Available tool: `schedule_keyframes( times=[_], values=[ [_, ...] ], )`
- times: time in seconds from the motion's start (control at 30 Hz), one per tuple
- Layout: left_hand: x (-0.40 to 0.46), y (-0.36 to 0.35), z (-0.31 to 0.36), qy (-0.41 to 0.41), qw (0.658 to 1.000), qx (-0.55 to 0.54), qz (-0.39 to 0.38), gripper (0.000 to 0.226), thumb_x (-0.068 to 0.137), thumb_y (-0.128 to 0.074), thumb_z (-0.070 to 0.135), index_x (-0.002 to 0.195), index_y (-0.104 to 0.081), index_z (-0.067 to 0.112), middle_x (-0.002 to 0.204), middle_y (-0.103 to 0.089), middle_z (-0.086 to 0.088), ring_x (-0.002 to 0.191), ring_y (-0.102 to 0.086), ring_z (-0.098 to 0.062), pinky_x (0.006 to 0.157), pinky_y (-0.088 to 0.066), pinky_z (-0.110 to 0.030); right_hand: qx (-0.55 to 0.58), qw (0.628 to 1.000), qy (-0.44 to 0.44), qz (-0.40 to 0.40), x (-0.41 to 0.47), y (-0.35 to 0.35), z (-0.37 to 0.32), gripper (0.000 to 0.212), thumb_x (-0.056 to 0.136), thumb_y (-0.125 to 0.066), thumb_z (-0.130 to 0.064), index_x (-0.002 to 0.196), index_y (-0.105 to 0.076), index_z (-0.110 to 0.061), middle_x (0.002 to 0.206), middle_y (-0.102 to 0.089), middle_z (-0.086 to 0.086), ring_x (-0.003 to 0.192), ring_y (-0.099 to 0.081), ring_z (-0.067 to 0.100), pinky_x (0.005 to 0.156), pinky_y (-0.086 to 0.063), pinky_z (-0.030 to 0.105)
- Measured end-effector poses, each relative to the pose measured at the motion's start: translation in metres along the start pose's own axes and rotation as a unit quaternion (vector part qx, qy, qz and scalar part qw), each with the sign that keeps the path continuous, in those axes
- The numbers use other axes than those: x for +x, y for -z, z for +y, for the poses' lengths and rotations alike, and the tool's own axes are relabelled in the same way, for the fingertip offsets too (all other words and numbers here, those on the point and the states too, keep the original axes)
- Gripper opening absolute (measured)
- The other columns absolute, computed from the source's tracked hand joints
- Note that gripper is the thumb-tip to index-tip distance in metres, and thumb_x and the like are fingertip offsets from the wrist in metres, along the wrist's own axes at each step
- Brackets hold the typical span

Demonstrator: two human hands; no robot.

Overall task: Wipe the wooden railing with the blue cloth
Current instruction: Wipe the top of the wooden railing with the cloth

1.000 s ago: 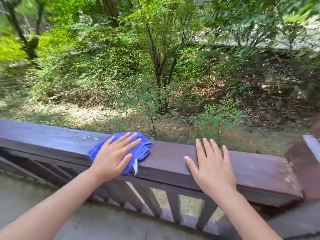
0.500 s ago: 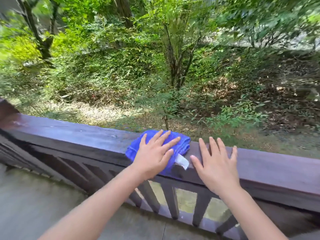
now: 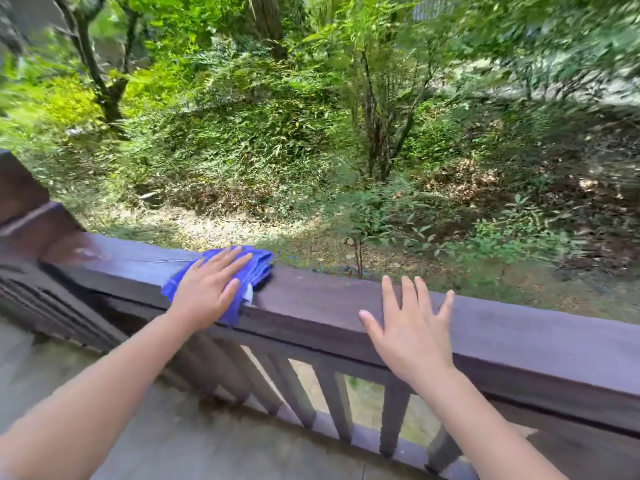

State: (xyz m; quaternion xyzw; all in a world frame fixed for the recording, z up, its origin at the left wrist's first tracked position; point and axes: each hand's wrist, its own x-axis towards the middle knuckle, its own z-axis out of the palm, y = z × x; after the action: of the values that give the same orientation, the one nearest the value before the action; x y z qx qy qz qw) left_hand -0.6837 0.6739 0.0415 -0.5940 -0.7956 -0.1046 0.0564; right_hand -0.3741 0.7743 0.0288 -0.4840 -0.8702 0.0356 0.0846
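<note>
The dark brown wooden railing (image 3: pixel 329 306) runs across the view from left to lower right. A folded blue cloth (image 3: pixel 259 266) with a small white tag lies on its top, left of centre. My left hand (image 3: pixel 207 289) lies flat on the cloth with fingers extended, pressing it onto the rail and covering most of it. My right hand (image 3: pixel 410 327) rests flat on the bare rail top to the right, fingers spread, holding nothing. A stretch of bare rail separates the two hands.
A thick wooden post (image 3: pixel 20 202) ends the railing at the far left. Vertical balusters (image 3: pixel 332 400) stand under the rail. Grey deck floor (image 3: pixel 207 445) lies below me. Beyond the rail the ground drops to shrubs, trees and leaf litter.
My left hand has slid the cloth left along the rail, away from my right hand, widening the gap between them. The view has swung left, and the end post now shows.
</note>
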Motion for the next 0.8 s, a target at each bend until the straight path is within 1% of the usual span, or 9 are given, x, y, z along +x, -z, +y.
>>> schedule_keyframes(
  times=[0.1,0.17,0.23,0.33,0.43,0.5,0.63,0.73,0.8],
  values=[
    [0.011,-0.004,0.006,0.181,0.983,-0.008,-0.013,0.05,0.089,-0.029,0.047,0.137,-0.035,0.034,0.154,-0.027,0.001,0.142,-0.017,-0.017,0.114,-0.012,-0.056,0.002,1.0,0.009,-0.009,0.009,-0.003,-0.023,0.074,0.087,-0.014,-0.063,0.145,-0.011,-0.018,0.152,-0.025,0.012,0.143,-0.012,0.028,0.11,-0.005,0.065],
    [0.015,-0.011,0.026,0.222,0.975,-0.004,-0.023,0.048,0.09,-0.033,0.049,0.137,-0.031,0.039,0.155,-0.021,0.002,0.144,-0.011,-0.02,0.111,-0.007,-0.061,0.008,1.0,0.018,-0.011,0.016,-0.006,-0.038,0.073,0.087,-0.013,-0.062,0.145,-0.01,-0.018,0.153,-0.024,0.011,0.143,-0.012,0.027,0.11,-0.005,0.064],
    [0.011,-0.02,0.05,0.178,0.983,-0.002,-0.032,0.049,0.089,-0.03,0.053,0.137,-0.025,0.044,0.156,-0.017,0.005,0.144,-0.007,-0.02,0.109,-0.004,-0.064,0.016,0.999,0.032,-0.019,0.022,-0.009,-0.054,0.071,0.088,-0.015,-0.061,0.145,-0.01,-0.019,0.154,-0.023,0.011,0.143,-0.012,0.026,0.111,-0.004,0.063],
    [-0.002,-0.024,0.063,0.024,0.999,-0.008,-0.031,0.048,0.089,-0.024,0.054,0.137,-0.02,0.048,0.155,-0.018,0.011,0.144,-0.009,-0.017,0.109,-0.004,-0.064,0.012,0.998,0.062,-0.023,0.03,-0.012,-0.073,0.068,0.089,-0.021,-0.057,0.145,-0.008,-0.02,0.154,-0.021,0.01,0.143,-0.012,0.024,0.111,-0.006,0.062],
    [-0.007,-0.013,0.031,-0.127,0.991,0.004,-0.04,0.052,0.087,-0.021,0.055,0.138,-0.022,0.045,0.154,-0.02,0.011,0.143,-0.016,-0.015,0.111,-0.013,-0.058,0.0,0.997,0.077,-0.021,0.035,-0.016,-0.087,0.068,0.089,-0.02,-0.058,0.145,-0.012,-0.021,0.153,-0.024,0.01,0.142,-0.017,0.024,0.111,-0.009,0.061],
    [-0.007,-0.009,-0.003,-0.178,0.983,0.006,-0.045,0.052,0.087,-0.026,0.053,0.138,-0.024,0.042,0.152,-0.021,0.011,0.142,-0.018,-0.016,0.112,-0.018,-0.055,-0.004,0.997,0.076,-0.012,0.038,-0.017,-0.096,0.072,0.085,-0.011,-0.06,0.144,-0.018,-0.02,0.151,-0.031,0.011,0.14,-0.023,0.025,0.109,-0.014,0.062],
    [0.001,-0.002,-0.07,-0.137,0.99,0.016,-0.039,0.052,0.087,-0.026,0.054,0.138,-0.022,0.044,0.151,-0.019,0.013,0.142,-0.017,-0.014,0.112,-0.021,-0.056,0.011,0.995,0.096,-0.018,0.049,-0.018,-0.129,0.08,0.077,-0.005,-0.06,0.141,-0.031,-0.018,0.145,-0.042,0.014,0.136,-0.034,0.029,0.106,-0.021,0.064],
    [0.004,0.003,-0.115,-0.081,0.996,0.022,-0.03,0.053,0.085,-0.027,0.055,0.138,-0.022,0.045,0.15,-0.02,0.014,0.142,-0.017,-0.013,0.112,-0.021,-0.055,0.016,0.989,0.135,-0.052,0.065,-0.025,-0.165,0.082,0.076,0.002,-0.062,0.145,-0.014,-0.021,0.153,-0.025,0.011,0.142,-0.019,0.026,0.109,-0.013,0.062],
    [0.003,0.005,-0.141,-0.061,0.998,0.024,-0.022,0.054,0.085,-0.028,0.053,0.138,-0.025,0.043,0.15,-0.022,0.012,0.141,-0.019,-0.014,0.111,-0.021,-0.053,0.035,0.984,0.16,-0.064,0.08,-0.032,-0.193,0.076,0.084,-0.008,-0.063,0.145,-0.006,-0.019,0.156,-0.016,0.011,0.143,-0.013,0.025,0.11,-0.009,0.061]
  ],
)
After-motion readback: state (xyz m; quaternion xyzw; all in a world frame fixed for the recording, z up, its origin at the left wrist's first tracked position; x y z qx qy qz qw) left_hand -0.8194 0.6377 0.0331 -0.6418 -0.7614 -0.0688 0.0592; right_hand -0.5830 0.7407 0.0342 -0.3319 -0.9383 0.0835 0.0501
